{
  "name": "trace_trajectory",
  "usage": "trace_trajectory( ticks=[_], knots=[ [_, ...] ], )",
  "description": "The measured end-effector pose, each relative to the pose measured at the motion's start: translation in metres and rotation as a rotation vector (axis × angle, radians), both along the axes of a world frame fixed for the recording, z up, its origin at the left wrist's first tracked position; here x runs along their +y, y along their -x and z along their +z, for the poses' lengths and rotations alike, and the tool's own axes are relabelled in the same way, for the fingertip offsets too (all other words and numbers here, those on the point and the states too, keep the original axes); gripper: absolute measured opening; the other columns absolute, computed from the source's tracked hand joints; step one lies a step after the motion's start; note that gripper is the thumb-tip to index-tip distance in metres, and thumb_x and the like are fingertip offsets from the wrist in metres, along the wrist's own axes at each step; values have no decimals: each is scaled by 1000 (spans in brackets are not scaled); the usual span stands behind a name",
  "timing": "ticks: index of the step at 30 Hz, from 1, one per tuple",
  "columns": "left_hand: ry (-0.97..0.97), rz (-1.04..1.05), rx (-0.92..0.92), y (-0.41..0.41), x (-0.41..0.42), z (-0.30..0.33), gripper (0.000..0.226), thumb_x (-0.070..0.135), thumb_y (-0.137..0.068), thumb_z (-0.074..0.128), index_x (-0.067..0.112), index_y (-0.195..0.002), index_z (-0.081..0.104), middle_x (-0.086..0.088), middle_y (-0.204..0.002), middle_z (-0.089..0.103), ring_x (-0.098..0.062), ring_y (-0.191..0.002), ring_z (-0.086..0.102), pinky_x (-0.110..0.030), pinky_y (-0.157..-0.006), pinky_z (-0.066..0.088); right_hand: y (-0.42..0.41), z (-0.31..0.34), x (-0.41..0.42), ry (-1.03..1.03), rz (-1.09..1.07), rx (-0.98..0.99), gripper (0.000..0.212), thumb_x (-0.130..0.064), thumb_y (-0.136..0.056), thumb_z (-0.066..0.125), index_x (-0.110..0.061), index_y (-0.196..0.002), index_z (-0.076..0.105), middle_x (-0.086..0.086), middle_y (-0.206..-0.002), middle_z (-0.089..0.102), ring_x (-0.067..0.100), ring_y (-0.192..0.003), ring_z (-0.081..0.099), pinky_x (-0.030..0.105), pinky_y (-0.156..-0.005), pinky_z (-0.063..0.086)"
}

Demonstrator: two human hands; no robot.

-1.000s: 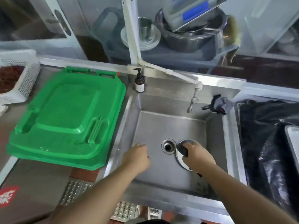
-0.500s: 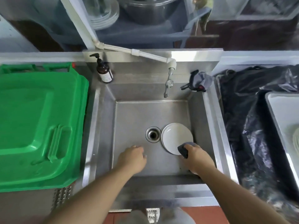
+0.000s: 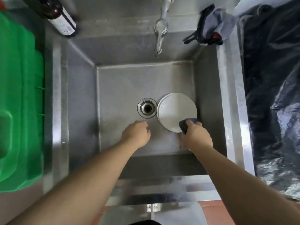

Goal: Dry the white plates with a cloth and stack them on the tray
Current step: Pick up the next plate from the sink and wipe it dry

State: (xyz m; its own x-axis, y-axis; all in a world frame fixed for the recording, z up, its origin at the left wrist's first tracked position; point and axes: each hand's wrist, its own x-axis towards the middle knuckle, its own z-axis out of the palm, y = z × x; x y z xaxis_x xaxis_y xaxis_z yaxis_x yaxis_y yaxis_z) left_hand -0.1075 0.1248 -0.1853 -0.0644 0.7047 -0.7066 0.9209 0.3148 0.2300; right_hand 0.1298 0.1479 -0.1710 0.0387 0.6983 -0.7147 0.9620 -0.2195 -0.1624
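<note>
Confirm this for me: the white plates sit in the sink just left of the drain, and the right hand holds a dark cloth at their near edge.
Not quite. The head view shows the white plates lying just right of the drain, not left of it. The rest holds: they are on the floor of the sink, and the right hand grips the dark cloth at their near edge.

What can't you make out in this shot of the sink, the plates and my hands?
- How many round white plates are stacked: head view from above shows only offset rims.
- Whether they are wet: too fine to see.
- Most of the dark blue cloth: the right hand grips it and covers it.
- The left hand fingertips: curled under, hidden by its back.
- The brown pump bottle: top cut off by the frame edge.
- The tray: not in view.
</note>
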Motion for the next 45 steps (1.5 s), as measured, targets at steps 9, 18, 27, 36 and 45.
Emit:
trace_trajectory(
  ticks=[9, 18, 27, 36, 45],
  knots=[
    [-86, 39, -70, -30, 44, -81, 27, 31, -100, 53, 17, -118, 67, -7, -122, 66, -32, -108, 64, -38, -85, 54, -11, -64, 17, -89, -98, -34, 51, -23, -99, 61, -19, -148, 47, 19, -140, 49, 44, -110, 60, 48, -87, 54],
    [-65, 231, -85, -55, 70, -129, 21, 23, -97, 53, 8, -105, 65, -14, -109, 68, -37, -93, 62, -35, -71, 43, -20, -83, 20, -210, -166, 52, 55, -26, -96, 66, -21, -148, 50, 18, -146, 49, 44, -111, 62, 45, -87, 53],
    [56, 532, -117, -62, 88, -145, 12, 12, -89, 60, 2, -91, 67, -8, -78, 62, -29, -66, 57, -29, -55, 39, -21, -83, 18, -247, -217, 100, 50, -24, -94, 66, -20, -142, 56, 15, -143, 54, 40, -109, 64, 43, -87, 56],
    [67, 691, -252, -68, 82, -149, 11, 6, -87, 52, 7, -77, 57, -5, -72, 54, -24, -59, 43, -26, -49, 30, -24, -77, 14, -272, -216, 103, 46, -24, -94, 66, -22, -139, 57, 12, -140, 56, 36, -105, 65, 42, -85, 58],
    [147, 993, -556, -71, 71, -133, 19, 3, -96, 51, 12, -109, 62, -9, -121, 66, -32, -105, 69, -47, -75, 65, -18, -67, 3, -289, -225, 83, 49, -25, -95, 67, -22, -143, 56, 12, -142, 56, 38, -105, 66, 42, -85, 56]
  ],
)
